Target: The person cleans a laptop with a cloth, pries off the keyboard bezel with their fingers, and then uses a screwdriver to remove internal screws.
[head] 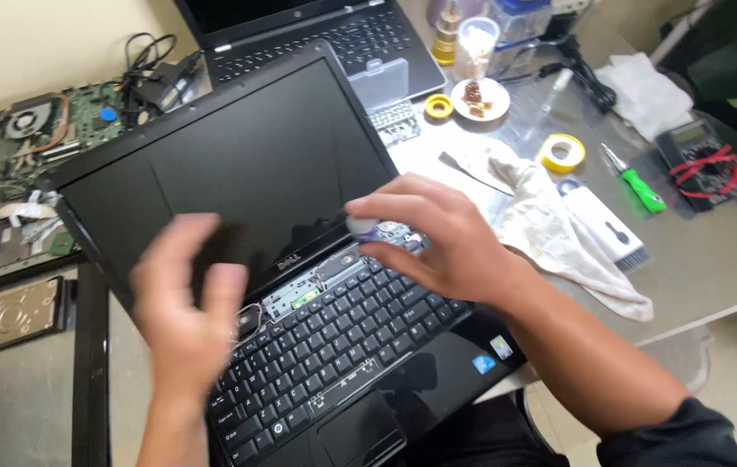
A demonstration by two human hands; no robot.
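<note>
A black laptop [239,164] stands open in front of me, its dark screen tilted back. The strip above its keyboard [334,346] is off, so bare metal and a small board show near the hinge. My right hand [438,238] pinches a small pale, bluish tool handle [364,227] over the hinge area at the right. Blurred, my left hand [182,311] hovers with fingers spread over the keyboard's left side and holds nothing.
A second open laptop [317,35] sits behind. At the left lie a bare motherboard with fan [48,130] and a hard drive [22,313]. To the right: a dirty cloth [559,233], yellow tape rolls [562,153], a green screwdriver [641,186], a multimeter [706,156], a brush [606,227].
</note>
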